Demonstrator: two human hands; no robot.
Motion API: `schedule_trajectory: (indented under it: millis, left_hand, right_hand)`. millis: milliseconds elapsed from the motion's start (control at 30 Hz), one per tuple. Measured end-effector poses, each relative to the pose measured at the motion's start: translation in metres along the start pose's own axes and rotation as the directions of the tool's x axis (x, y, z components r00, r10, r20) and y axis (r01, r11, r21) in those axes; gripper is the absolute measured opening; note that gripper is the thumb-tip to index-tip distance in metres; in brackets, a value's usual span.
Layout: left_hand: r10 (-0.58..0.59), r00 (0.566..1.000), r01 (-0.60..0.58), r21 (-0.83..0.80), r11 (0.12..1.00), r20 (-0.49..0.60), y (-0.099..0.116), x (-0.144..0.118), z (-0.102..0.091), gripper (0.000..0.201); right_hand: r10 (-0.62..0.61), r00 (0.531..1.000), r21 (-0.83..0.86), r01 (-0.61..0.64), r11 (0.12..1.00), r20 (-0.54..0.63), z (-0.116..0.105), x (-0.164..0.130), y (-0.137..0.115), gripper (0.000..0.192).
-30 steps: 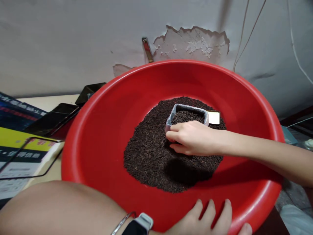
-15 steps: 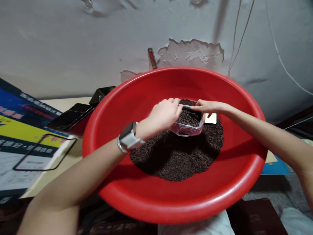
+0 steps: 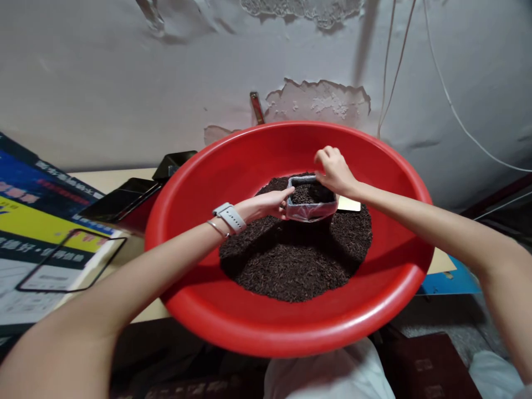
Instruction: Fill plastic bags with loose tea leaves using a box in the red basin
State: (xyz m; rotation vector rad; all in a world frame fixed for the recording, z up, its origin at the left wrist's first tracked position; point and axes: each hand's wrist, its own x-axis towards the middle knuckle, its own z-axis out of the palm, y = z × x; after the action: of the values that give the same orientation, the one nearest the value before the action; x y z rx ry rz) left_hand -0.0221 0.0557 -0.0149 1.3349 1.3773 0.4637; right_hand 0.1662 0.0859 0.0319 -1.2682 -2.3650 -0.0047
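A small box [image 3: 311, 211] lined with clear plastic sits in the large red basin [image 3: 291, 339]. Dark, dry bits like loose tea leaves [image 3: 291, 271] are heaped around it, and more of them lie inside the box. My left hand [image 3: 276, 204] grips the box's left side, its thumb at the rim and its fingers below. Over the back right rim is my right hand [image 3: 336, 170], fingers bent in; whether they pinch the plastic is too small to make out. A pale yellow card-like piece [image 3: 349, 204] lies on the heap right of the box.
Behind the basin stands a peeling wall [image 3: 324, 100] with hanging cables [image 3: 393, 72]. Left of the basin are dark boxes [image 3: 120, 199], a printed sheet [image 3: 37, 244] and a thin black frame [image 3: 62, 290] on the table. A blue surface [image 3: 453, 280] shows at the right.
My left hand has moved from the rim down to the left side of the box. My right hand has lifted and bent its fingers over the back right rim. The view has shifted slightly.
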Motion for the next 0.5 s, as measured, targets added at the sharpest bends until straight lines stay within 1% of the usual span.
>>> schedule_trajectory:
  millis: [33,67,100,133,167,200,233,267,300,333,367,400,433,467,500]
  left_hand:
    - [0.032,0.999,-0.032,0.020,0.999,0.017,-0.001,-0.002,0.000,0.053]
    - [0.062,0.997,-0.064,0.051,0.997,0.034,-0.001,-0.003,-0.001,0.058]
    - [0.081,0.996,-0.085,0.090,0.992,0.048,0.000,-0.004,-0.002,0.061]
    - [0.084,0.995,-0.090,0.134,0.987,0.047,0.001,-0.006,-0.003,0.064]
    - [0.071,0.997,-0.072,0.189,0.979,0.013,0.003,-0.007,-0.005,0.064]
    - [0.064,0.996,-0.045,0.261,0.964,-0.063,0.005,-0.008,-0.006,0.065]
    - [0.099,0.980,-0.033,0.353,0.935,-0.170,0.008,-0.010,-0.008,0.067]
    - [0.187,0.940,-0.035,0.465,0.885,-0.286,0.010,-0.011,-0.010,0.068]
    - [0.309,0.870,-0.034,0.579,0.815,-0.384,0.013,-0.013,-0.012,0.068]
    - [0.436,0.788,-0.030,0.679,0.734,-0.436,0.015,-0.015,-0.015,0.068]
    - [0.540,0.714,-0.026,0.754,0.657,-0.445,0.017,-0.016,-0.018,0.068]
    - [0.606,0.665,-0.020,0.801,0.599,-0.436,0.019,-0.018,-0.021,0.067]
    - [0.634,0.639,-0.002,0.823,0.568,-0.436,0.021,-0.020,-0.024,0.065]
    - [0.638,0.629,0.024,0.831,0.555,-0.444,0.022,-0.021,-0.027,0.064]
    - [0.634,0.623,0.052,0.833,0.551,-0.458,0.023,-0.022,-0.030,0.063]
  right_hand:
    - [-0.191,0.981,-0.056,0.191,0.980,0.004,-0.001,-0.010,-0.016,0.019]
    - [-0.352,0.934,-0.041,0.355,0.934,0.060,0.000,-0.023,-0.032,0.019]
    - [-0.475,0.865,0.024,0.477,0.878,0.165,0.005,-0.037,-0.047,0.019]
    - [-0.584,0.760,0.109,0.580,0.808,0.286,0.014,-0.052,-0.059,0.021]
    - [-0.646,0.648,0.175,0.639,0.749,0.404,0.026,-0.066,-0.069,0.027]
    - [-0.663,0.565,0.223,0.654,0.723,0.492,0.041,-0.076,-0.077,0.040]
    - [-0.649,0.522,0.254,0.636,0.729,0.554,0.057,-0.083,-0.081,0.053]
    - [-0.623,0.516,0.269,0.602,0.752,0.587,0.073,-0.085,-0.084,0.061]
    - [-0.586,0.555,0.274,0.545,0.792,0.591,0.089,-0.082,-0.086,0.062]
    - [-0.532,0.613,0.275,0.467,0.840,0.585,0.104,-0.074,-0.087,0.061]
    - [-0.454,0.676,0.267,0.368,0.891,0.581,0.116,-0.063,-0.089,0.060]
    - [-0.347,0.729,0.246,0.247,0.937,0.590,0.127,-0.049,-0.093,0.062]
    - [-0.222,0.758,0.209,0.115,0.971,0.614,0.136,-0.035,-0.097,0.066]
    - [-0.090,0.762,0.157,-0.015,0.988,0.641,0.143,-0.021,-0.103,0.071]
    - [0.024,0.745,0.105,-0.126,0.986,0.666,0.148,-0.008,-0.110,0.076]
